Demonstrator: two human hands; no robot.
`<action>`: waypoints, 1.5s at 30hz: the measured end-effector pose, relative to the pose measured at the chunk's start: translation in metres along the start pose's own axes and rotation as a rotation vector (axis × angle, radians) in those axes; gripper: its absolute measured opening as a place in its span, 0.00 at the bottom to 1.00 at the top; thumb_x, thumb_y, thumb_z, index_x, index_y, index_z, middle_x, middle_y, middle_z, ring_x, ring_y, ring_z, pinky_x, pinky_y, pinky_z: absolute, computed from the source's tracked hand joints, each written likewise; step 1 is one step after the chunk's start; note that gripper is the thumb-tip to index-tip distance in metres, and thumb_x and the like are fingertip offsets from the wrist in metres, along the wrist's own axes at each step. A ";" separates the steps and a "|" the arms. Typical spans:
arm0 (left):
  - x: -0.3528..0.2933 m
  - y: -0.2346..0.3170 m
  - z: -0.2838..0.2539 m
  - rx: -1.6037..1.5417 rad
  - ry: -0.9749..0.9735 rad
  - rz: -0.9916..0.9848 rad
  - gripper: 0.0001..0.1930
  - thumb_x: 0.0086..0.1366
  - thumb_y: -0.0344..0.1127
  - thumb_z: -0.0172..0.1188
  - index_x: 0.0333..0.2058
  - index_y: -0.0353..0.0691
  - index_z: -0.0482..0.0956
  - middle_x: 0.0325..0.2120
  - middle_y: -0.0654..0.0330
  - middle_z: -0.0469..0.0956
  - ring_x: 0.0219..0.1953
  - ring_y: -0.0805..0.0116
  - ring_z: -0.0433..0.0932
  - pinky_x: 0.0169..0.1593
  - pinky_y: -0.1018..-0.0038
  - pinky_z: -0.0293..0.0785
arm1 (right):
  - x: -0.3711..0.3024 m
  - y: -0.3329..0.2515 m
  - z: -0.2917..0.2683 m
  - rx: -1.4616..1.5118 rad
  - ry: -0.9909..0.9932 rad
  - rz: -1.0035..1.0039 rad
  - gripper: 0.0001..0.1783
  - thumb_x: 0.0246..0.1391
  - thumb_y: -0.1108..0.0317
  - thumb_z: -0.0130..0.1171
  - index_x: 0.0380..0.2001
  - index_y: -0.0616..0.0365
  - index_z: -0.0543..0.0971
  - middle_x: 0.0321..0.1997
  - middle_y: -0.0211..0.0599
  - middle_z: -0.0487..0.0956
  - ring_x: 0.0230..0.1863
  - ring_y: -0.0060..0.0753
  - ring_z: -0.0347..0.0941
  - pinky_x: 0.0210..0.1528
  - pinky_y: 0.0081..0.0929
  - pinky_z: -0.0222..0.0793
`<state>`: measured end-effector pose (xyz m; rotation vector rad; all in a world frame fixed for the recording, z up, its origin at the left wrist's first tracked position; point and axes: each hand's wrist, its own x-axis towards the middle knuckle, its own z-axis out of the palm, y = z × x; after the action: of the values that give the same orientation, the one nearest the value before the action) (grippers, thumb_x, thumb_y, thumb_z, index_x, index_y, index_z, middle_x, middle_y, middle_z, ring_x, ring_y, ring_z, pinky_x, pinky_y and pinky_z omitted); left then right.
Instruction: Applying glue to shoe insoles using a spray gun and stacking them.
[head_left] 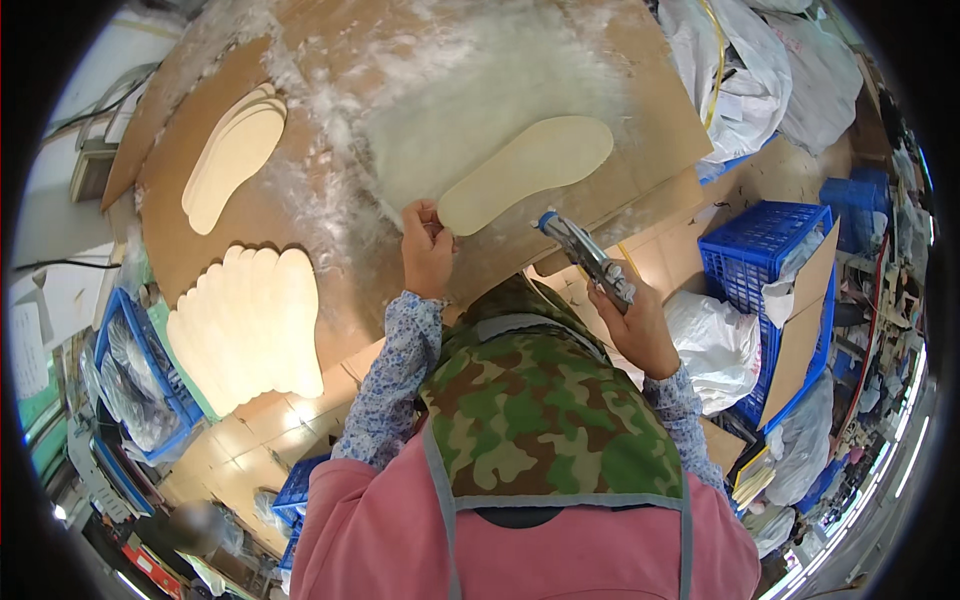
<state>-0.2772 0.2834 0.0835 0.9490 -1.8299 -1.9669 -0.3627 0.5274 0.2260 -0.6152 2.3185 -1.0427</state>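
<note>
A single pale insole lies slantwise on the cardboard work surface, its narrow end towards me. At that end the fingers of my left hand are pinched together on its edge. My right hand grips a metal spray gun with a blue nozzle, held just right of the insole and pointing up and left. To the left, several insoles are fanned out side by side in a row. Farther back on the left sits a small overlapping stack of insoles.
Whitish, fluffy residue coats much of the cardboard. Blue plastic crates stand on the floor at right, near white plastic bags. Another blue crate holding clear plastic is at left. More white bags lie at the far right.
</note>
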 end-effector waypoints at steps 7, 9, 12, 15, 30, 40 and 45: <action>0.001 0.000 0.004 0.011 0.014 -0.027 0.22 0.58 0.19 0.49 0.51 0.34 0.59 0.37 0.56 0.70 0.30 0.73 0.74 0.29 0.79 0.73 | -0.003 -0.015 0.008 0.012 -0.122 -0.100 0.14 0.52 0.73 0.57 0.43 0.65 0.71 0.36 0.51 0.77 0.37 0.50 0.75 0.37 0.33 0.70; 0.001 0.001 0.004 0.032 0.007 -0.016 0.22 0.58 0.19 0.49 0.52 0.33 0.58 0.37 0.55 0.70 0.30 0.72 0.74 0.30 0.79 0.74 | -0.002 -0.016 0.005 0.027 -0.086 -0.044 0.13 0.52 0.73 0.57 0.42 0.65 0.72 0.33 0.51 0.77 0.35 0.50 0.76 0.36 0.33 0.70; 0.002 -0.001 0.005 0.020 0.016 0.000 0.22 0.57 0.19 0.49 0.51 0.35 0.60 0.36 0.55 0.71 0.33 0.72 0.74 0.32 0.77 0.75 | 0.002 0.003 -0.009 -0.036 0.050 -0.015 0.12 0.53 0.72 0.57 0.40 0.65 0.72 0.27 0.48 0.76 0.27 0.43 0.74 0.31 0.32 0.68; 0.000 -0.002 0.002 0.091 0.063 0.080 0.22 0.57 0.18 0.48 0.52 0.35 0.61 0.38 0.55 0.71 0.34 0.71 0.74 0.34 0.76 0.76 | 0.013 0.014 -0.025 -0.095 0.139 0.048 0.11 0.54 0.69 0.58 0.37 0.66 0.73 0.20 0.39 0.72 0.21 0.27 0.62 0.24 0.30 0.60; -0.171 0.053 -0.143 -0.287 0.681 0.201 0.25 0.56 0.16 0.47 0.53 0.37 0.65 0.45 0.57 0.70 0.40 0.67 0.75 0.40 0.74 0.75 | 0.028 0.030 -0.035 0.053 -0.010 0.046 0.12 0.56 0.75 0.53 0.44 0.68 0.74 0.36 0.32 0.76 0.36 0.21 0.68 0.39 0.21 0.63; -0.251 -0.113 -0.195 0.335 1.150 -0.367 0.23 0.60 0.23 0.48 0.55 0.36 0.65 0.39 0.53 0.67 0.33 0.66 0.75 0.34 0.74 0.75 | 0.043 0.003 -0.002 0.087 -0.139 0.053 0.15 0.58 0.71 0.52 0.47 0.66 0.73 0.23 0.28 0.73 0.21 0.16 0.65 0.23 0.16 0.58; -0.234 -0.122 -0.207 -0.308 1.216 -0.445 0.22 0.61 0.30 0.53 0.55 0.34 0.65 0.42 0.53 0.69 0.38 0.62 0.75 0.38 0.69 0.74 | 0.068 0.024 -0.017 0.203 -0.049 0.008 0.15 0.59 0.70 0.52 0.49 0.65 0.72 0.16 0.20 0.64 0.15 0.12 0.55 0.17 0.15 0.49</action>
<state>0.0546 0.2865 0.0327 1.9280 -0.6435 -1.2065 -0.4298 0.5114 0.1983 -0.5444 2.1371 -1.2263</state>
